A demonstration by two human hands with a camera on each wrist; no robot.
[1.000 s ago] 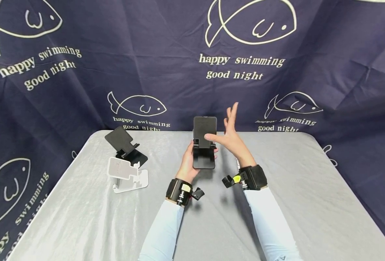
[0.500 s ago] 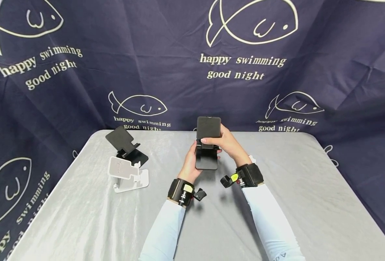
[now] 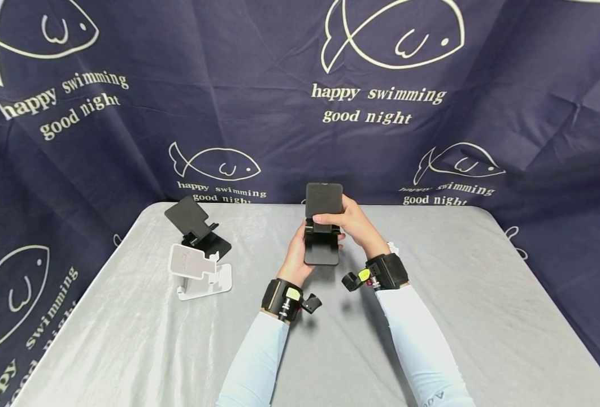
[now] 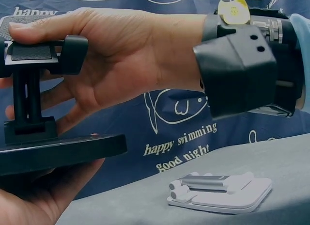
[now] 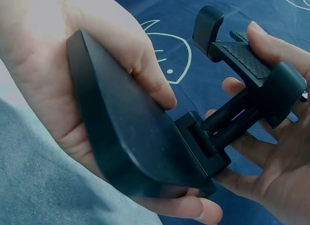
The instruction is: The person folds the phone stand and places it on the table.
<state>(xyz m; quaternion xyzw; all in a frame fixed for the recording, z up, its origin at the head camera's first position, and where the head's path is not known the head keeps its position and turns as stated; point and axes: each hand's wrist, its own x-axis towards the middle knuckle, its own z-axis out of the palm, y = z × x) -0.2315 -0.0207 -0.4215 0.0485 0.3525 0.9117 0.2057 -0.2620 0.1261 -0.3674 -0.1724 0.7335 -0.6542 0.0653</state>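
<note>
"Fingers [image 5: 276,48] of a person's right hand [image 3: 356,221] pinched a black phone stand [image 3: 323,206], thumb [image 3: 329,219] across its upper plate [image 3: 324,195]."

"And the left hand [image 3: 294,257]?"

"It gripped the base [image 5: 140,133] from below, holding the stand over the far part of the worktop [image 3: 483,311]."

"What stood nearby?"

"A second black stand [image 3: 188,217] and a white stand [image 3: 190,263], close together on the worktop's left side, before a navy fish-print curtain [image 3: 259,102]."
</note>
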